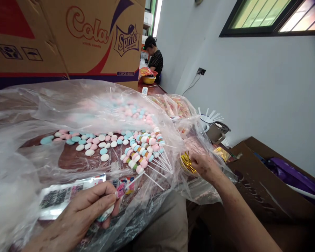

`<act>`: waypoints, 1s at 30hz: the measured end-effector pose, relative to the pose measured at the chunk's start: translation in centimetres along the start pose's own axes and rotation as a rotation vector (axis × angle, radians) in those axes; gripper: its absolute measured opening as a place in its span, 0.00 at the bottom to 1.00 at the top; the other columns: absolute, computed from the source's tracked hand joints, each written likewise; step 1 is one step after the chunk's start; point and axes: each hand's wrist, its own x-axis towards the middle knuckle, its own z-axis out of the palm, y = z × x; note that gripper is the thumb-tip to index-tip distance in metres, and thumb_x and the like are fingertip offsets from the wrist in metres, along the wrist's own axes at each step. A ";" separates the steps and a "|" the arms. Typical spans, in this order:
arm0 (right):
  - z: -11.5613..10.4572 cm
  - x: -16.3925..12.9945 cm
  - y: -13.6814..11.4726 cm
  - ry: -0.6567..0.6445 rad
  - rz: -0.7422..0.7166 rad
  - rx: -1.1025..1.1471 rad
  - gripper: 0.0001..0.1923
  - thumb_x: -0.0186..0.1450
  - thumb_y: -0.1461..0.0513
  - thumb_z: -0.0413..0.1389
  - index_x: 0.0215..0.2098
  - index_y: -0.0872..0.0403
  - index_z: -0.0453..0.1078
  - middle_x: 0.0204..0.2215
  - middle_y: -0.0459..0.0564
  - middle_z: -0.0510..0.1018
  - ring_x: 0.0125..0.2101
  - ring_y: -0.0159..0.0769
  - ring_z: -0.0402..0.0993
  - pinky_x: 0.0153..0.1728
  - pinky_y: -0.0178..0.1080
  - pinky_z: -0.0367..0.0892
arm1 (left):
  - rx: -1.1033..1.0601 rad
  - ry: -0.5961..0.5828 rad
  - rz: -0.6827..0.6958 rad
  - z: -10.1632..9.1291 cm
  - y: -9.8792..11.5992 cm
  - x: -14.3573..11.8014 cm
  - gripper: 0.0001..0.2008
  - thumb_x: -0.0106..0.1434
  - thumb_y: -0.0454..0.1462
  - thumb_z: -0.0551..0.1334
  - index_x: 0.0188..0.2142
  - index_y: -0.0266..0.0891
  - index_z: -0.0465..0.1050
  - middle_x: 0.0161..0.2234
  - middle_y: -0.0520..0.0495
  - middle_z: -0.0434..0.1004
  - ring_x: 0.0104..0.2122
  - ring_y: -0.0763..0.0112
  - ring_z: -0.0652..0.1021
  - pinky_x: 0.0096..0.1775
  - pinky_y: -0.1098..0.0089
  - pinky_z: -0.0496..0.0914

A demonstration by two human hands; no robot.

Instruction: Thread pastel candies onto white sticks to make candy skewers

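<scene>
My left hand (pixel 85 210) pinches a small printed clear packet (pixel 73 191) with a candy skewer inside, low in the view. My right hand (pixel 204 166) reaches to the right and grips a bunch of gold twist ties (pixel 188 162). Between the hands lies a row of finished skewers (pixel 144 152), pastel candies on white sticks. Loose pink, blue and white candies (pixel 94 143) are spread on a large clear plastic sheet (pixel 28 115) over the brown table.
A big cardboard box printed Cola and Sprite (pixel 68 38) stands behind the sheet. A metal pot (pixel 217 132) and white sticks in a cup (pixel 208 117) sit at right. An open brown carton (pixel 265 175) lies lower right. Another person (pixel 154 57) works far back.
</scene>
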 end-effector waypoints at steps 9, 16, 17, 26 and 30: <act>-0.1 -0.4 0.5 0.038 -0.075 0.098 0.13 0.65 0.63 0.48 0.25 0.52 0.70 0.22 0.46 0.72 0.27 0.35 0.67 0.28 0.36 0.54 | 0.001 -0.090 -0.088 -0.1 -0.6 -0.2 0.23 0.61 0.58 0.63 0.28 0.41 0.75 0.27 0.51 0.76 0.23 0.72 0.74 0.23 0.76 0.63; 0.7 0.4 0.8 0.000 -0.047 0.059 0.12 0.66 0.63 0.49 0.30 0.54 0.73 0.25 0.46 0.75 0.27 0.34 0.67 0.28 0.35 0.53 | -0.065 -0.061 -0.165 0.7 -0.1 -0.5 0.22 0.57 0.56 0.67 0.26 0.40 0.74 0.26 0.50 0.76 0.21 0.73 0.71 0.17 0.78 0.55; 0.8 0.5 0.7 -0.012 -0.046 0.048 0.10 0.65 0.64 0.50 0.31 0.54 0.74 0.25 0.47 0.75 0.27 0.34 0.67 0.28 0.35 0.53 | -0.074 -0.042 -0.180 1.0 0.0 -0.6 0.21 0.57 0.56 0.67 0.26 0.41 0.74 0.25 0.50 0.75 0.21 0.74 0.70 0.15 0.78 0.53; 0.7 0.8 -0.1 -0.013 -0.071 -0.028 0.13 0.68 0.65 0.51 0.37 0.52 0.78 0.31 0.51 0.80 0.31 0.37 0.72 0.29 0.36 0.53 | -0.044 -0.115 -0.112 0.9 -0.2 -0.3 0.23 0.59 0.57 0.65 0.26 0.40 0.74 0.25 0.51 0.74 0.21 0.73 0.71 0.21 0.77 0.61; 0.6 0.7 0.3 0.059 -0.064 -0.010 0.14 0.72 0.61 0.48 0.39 0.52 0.76 0.32 0.52 0.79 0.31 0.37 0.72 0.29 0.36 0.53 | -0.047 -0.122 -0.097 0.8 -0.4 -0.2 0.22 0.61 0.55 0.65 0.26 0.39 0.73 0.27 0.51 0.76 0.22 0.73 0.73 0.26 0.76 0.65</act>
